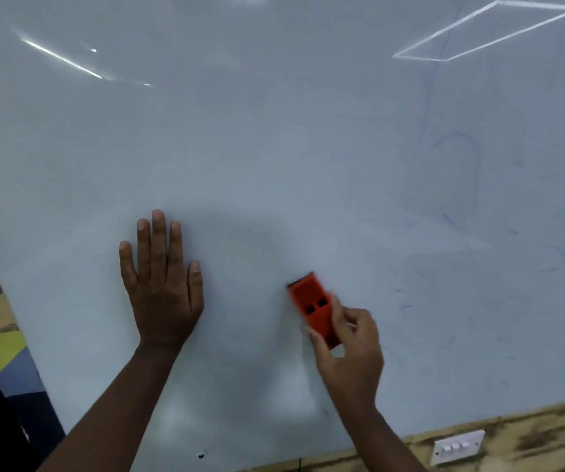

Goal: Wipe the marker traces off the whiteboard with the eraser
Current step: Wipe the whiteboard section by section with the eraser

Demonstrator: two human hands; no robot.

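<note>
A large whiteboard (257, 148) fills most of the view. Faint blue marker traces (458, 178) show on its right part, with small flecks lower down. My right hand (352, 356) grips an orange eraser (311, 308) by its lower end and holds it against the board at lower centre. The eraser's dark pad edge shows at its top. My left hand (161, 281) lies flat on the board to the left of the eraser, fingers straight and spread.
A patterned wooden wall surface (529, 441) runs under the board's lower edge, with a white switch plate (458, 446) on it. The board's left edge slants past yellow and blue shapes (8, 356). A small dark hole (201, 455) sits near the bottom edge.
</note>
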